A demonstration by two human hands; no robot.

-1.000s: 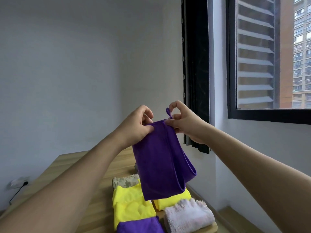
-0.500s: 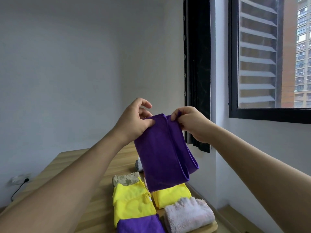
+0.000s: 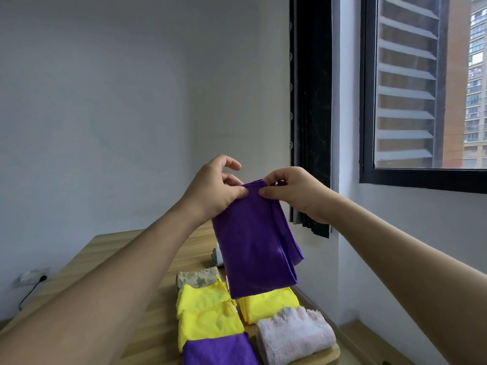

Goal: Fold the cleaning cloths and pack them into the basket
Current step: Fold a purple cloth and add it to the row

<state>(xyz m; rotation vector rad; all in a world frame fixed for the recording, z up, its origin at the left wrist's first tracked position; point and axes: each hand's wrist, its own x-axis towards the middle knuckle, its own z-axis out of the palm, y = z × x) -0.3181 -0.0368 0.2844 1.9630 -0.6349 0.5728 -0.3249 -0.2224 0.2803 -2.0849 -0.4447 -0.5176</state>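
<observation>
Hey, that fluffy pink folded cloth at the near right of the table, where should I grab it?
Probably across the middle of the fluffy pink folded cloth, from above, fingers on the two long sides: it lies flat on the wooden table as a thick roll, so a centre pinch should keep the fold together.

A light wooden plank table [image 3: 87,262] carries folded cloths in two rows. Yellow microfibre cloths [image 3: 208,316], a folded purple cloth [image 3: 218,351], a fluffy pale pink towel [image 3: 292,335] and a beige patterned cloth [image 3: 196,277] lie on it, touching one another.

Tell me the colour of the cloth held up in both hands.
Purple, plain with no pattern: the held cloth hangs from the left hand and right hand, clear in the head view.
</observation>
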